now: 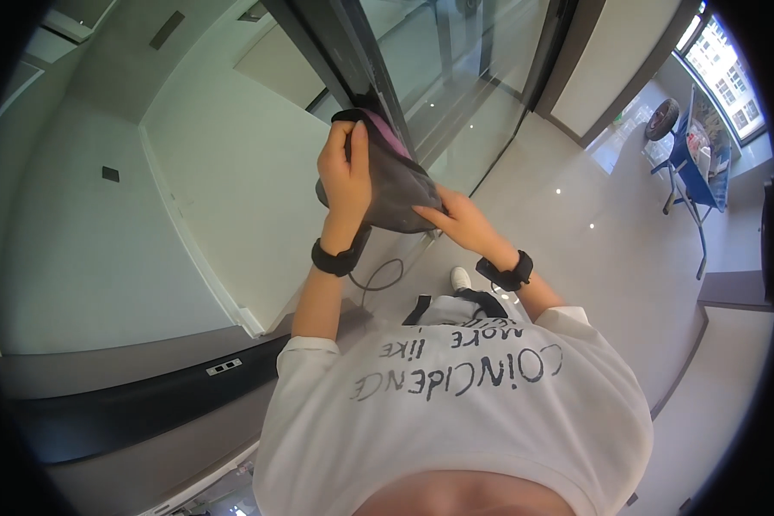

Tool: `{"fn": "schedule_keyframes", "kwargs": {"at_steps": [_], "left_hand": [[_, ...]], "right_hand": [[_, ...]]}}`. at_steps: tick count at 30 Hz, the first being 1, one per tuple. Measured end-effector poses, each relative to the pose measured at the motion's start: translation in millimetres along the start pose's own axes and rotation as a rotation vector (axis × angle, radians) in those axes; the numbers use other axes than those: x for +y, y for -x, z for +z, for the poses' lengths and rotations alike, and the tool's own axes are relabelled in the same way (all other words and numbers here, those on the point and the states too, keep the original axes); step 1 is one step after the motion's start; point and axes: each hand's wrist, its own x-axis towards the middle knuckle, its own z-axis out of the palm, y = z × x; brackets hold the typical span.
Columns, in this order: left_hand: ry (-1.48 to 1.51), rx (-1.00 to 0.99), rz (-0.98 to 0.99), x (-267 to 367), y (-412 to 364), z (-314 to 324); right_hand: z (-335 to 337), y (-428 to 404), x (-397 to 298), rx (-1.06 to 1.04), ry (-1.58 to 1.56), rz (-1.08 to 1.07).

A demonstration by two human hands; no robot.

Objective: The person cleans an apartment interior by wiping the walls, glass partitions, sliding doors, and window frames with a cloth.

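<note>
Both hands hold a dark grey cloth (396, 193) with a black edge and a strip of pink showing along its upper right side. My left hand (345, 171) grips its upper left part, thumb on top and fingers bent around the edge. At the lower right corner, my right hand (464, 218) pinches the fabric between thumb and fingers. Just beyond the cloth stands the dark metal frame (345, 51) of a glass door; whether the cloth touches it I cannot tell. A glass panel (455, 90) extends to the right of that frame.
A blue wheelbarrow (703, 158) holding bagged material stands near the window (725, 71). Glossy tile floor (555, 245) lies to my right. A thin dark cable (387, 284) loops below my left wrist. A black strip with sockets (224, 367) runs along the left wall.
</note>
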Motion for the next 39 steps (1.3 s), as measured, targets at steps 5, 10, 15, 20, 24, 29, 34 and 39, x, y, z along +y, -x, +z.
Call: {"fn": "schedule_keyframes", "kwargs": {"at_steps": [5, 10, 15, 20, 24, 29, 34, 39], "left_hand": [[-0.350, -0.087, 0.171, -92.5, 87.7, 41.8], [-0.587, -0.780, -0.200, -130.6, 146.4, 40.0], [-0.181, -0.531, -0.094, -85.8, 117.3, 22.1], [0.028, 0.070, 0.065, -28.7, 32.3, 11.4], [0.097, -0.039, 0.004, 8.5, -3.0, 34.7], [0.004, 0.046, 0.023, -0.5, -3.2, 44.6], [-0.061, 0.029, 0.033, 1.4, -1.8, 48.1], [0.003, 0.029, 0.074, 0.9, -0.6, 40.7]], "right_hand": [[12.9, 7.3, 56.7, 0.006, 0.525, 0.008], [6.2, 32.5, 99.8, -0.209, 0.602, 0.194], [-17.1, 52.9, 118.4, -0.249, 0.614, 0.187], [-39.6, 80.0, 121.3, -0.125, 0.607, 0.319], [-47.6, 97.5, 118.4, -0.187, 0.669, 0.506], [-40.4, 118.9, 108.5, -0.102, 0.629, 0.539], [-37.1, 138.6, 108.4, -0.130, 0.677, 0.549], [-37.1, 148.5, 105.1, -0.196, 0.696, 0.599]]}}
